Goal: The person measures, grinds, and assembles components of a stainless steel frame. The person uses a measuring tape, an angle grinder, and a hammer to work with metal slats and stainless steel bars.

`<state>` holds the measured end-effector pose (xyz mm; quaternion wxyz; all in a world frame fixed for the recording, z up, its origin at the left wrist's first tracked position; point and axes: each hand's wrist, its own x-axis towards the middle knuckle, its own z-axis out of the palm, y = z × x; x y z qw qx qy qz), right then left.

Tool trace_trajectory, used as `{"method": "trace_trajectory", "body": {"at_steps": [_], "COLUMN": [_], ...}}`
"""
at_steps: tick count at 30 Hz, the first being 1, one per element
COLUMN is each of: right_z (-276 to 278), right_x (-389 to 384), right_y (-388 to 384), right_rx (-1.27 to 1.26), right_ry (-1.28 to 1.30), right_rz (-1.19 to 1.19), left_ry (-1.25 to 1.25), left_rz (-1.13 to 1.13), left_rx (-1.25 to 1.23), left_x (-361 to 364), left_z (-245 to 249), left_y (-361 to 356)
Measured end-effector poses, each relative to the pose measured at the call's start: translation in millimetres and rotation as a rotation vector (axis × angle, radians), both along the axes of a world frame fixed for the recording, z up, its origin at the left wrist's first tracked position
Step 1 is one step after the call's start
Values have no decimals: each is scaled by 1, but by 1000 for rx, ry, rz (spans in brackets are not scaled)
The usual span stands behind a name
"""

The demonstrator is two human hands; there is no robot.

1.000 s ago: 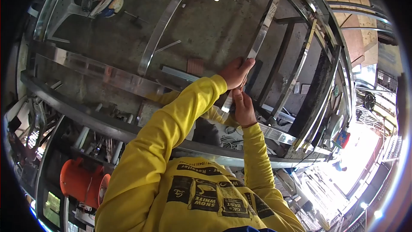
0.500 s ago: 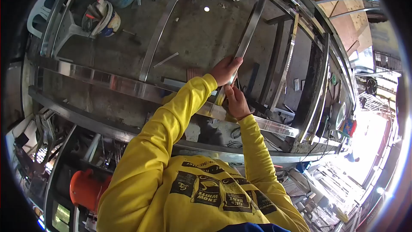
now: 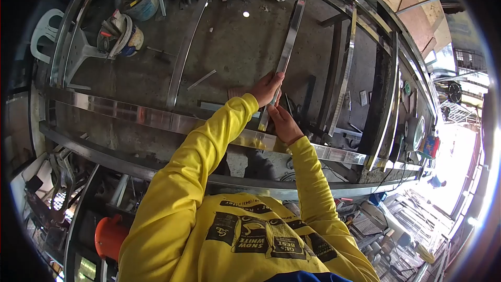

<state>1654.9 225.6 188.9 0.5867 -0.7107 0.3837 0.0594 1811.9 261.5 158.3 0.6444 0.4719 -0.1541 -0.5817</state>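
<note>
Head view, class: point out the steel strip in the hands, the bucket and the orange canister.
steel strip [image 3: 292, 31], head view, its shiny face at mid-length.
bucket [image 3: 148, 8], head view, its outer wall.
orange canister [image 3: 111, 237], head view, its rounded side.

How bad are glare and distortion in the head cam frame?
Head view: strong fisheye, straight rails bow, black vignette at the edges; lower right blown out by daylight; glare streaks on the polished steel bar held by the left hand and right hand; hands sharp, no clear motion blur.
</note>
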Motion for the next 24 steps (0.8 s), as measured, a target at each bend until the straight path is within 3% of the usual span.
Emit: {"method": "trace_trajectory", "body": {"at_steps": [5, 11, 17, 19, 24], "right_z": [-6, 7, -2, -29, -12], "right_x": [4, 9, 5, -3, 2], "right_y": [-3, -5, -4, -5, -1], "right_rx": [69, 280, 105, 102, 62], "right_ry": [13, 110, 86, -34, -76], "right_rz": [-25, -79, -18, -20, -13], "left_ry": [-107, 64, 46, -6, -43], "left_rz": [-68, -51, 60, 71, 111], "left_rx": [24, 21, 55, 99, 139], "left_x": [2, -5, -12, -13, -17], "left_z": [-8, -19, -17, -13, -8], "left_y": [2, 1, -2, -2, -1]}}
